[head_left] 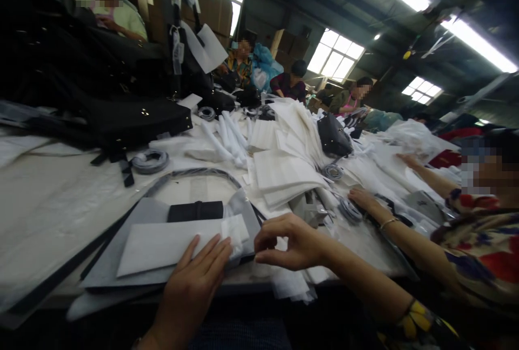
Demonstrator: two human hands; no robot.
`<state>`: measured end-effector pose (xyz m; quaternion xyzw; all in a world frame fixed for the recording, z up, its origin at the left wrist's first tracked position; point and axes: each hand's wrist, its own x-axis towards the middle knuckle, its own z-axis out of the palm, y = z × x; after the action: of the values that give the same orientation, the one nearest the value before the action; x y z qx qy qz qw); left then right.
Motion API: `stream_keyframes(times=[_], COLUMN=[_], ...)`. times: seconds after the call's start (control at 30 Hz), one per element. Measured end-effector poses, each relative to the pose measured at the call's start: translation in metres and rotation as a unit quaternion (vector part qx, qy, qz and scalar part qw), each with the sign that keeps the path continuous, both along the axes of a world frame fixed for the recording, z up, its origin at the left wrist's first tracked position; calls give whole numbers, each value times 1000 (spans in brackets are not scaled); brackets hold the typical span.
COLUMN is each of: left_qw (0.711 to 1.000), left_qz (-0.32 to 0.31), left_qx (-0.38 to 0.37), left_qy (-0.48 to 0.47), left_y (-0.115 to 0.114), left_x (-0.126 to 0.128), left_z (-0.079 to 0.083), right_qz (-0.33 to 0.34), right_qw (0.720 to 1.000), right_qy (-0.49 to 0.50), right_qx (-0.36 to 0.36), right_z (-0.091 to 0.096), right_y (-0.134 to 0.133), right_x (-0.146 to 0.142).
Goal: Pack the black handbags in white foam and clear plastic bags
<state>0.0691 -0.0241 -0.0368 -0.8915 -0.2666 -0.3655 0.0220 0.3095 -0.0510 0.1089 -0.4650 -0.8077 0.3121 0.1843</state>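
Left hand (194,280): nearest the camera, fingers together and flat, pressing on the near right end of the white foam sheet (170,244).
Right hand (290,242): just right of the sheet, thumb and forefinger curled close in a pinch; whether they grip anything I cannot tell.
White foam sheet: lies across a grey bag (133,253) at the near table edge, its right end bunched up by the fingertips.
Handling: looks light, soft and easily creased; best taken by an edge or corner, with the flat palm keeping it from sliding.
Black pouch (195,210): just beyond the sheet, on the grey bag.
Strap (194,174): arcs over the pouch, resting on the table (48,204).
Co-worker's hand (360,197): to the right, flat on the table near a grey coil (349,210).
Foam stack (284,174): mid-table, folded white sheets.
Black handbag (333,136): beyond the stack, upright.
Far end: more people seated, details unclear.
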Motion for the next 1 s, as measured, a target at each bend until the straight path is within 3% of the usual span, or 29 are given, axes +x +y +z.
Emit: stream_keyframes(times=[0.1,0.23,0.43,0.53,0.63,0.77,0.9,1.0], left_qw=[999,998,1000,999,999,999,998,998], left_qz=[4,30,6,-11,-23,-21,-19,-16], left_qx=[-15,-21,5,29,41,41,47,55], left_qy=[-30,-55,-29,-19,-23,-23,-21,-17], left_y=[-2,-4,1,5,7,7,9,10], left_x=[2,3,1,0,-1,-2,-2,-2], left_z=[2,3,4,4,3,3,2,2], right_qz=[74,146,198,237,232,175,151,133], right_qw=[994,967,903,877,878,897,913,916], right_qy=[-54,-197,-382,-417,-418,-406,-374,-355], right_qx=[-58,-67,-18,-21,-12,-7,-53,-128], right_z=[-10,-26,-25,-27,-35,-48,-61,-73], right_y=[51,98,122,132,145,164,183,198], right_x=[-16,-29,-53,-60,-57,-45,-35,-33])
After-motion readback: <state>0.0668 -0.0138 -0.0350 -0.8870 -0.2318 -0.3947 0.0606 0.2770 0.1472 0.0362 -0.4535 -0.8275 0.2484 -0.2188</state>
